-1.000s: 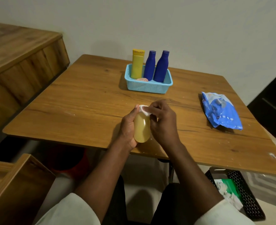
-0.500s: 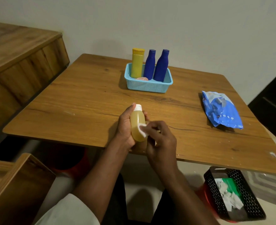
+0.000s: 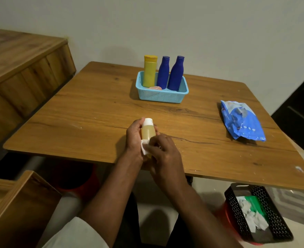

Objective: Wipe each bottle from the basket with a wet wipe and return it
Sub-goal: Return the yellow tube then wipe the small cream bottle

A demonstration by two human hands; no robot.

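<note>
Gripping the bottle (image 3: 148,131), left hand (image 3: 134,138) fingers curl; right hand (image 3: 162,154) fingers pinch wipe (image 3: 144,148).

A plain pale wall (image 3: 219,33) runs behind the wooden table (image 3: 94,111). Wooden furniture (image 3: 22,68) stands at 9 o'clock, a wooden panel (image 3: 17,208) at 7. A dark doorway (image 3: 301,111) sits at 3. Pale floor (image 3: 156,221) lies below.

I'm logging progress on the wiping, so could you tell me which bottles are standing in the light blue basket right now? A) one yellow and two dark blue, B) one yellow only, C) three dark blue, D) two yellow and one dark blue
A: the basket holds a yellow bottle and two dark blue bottles, all upright, while the left hand grips the amber bottle outside it.
</note>
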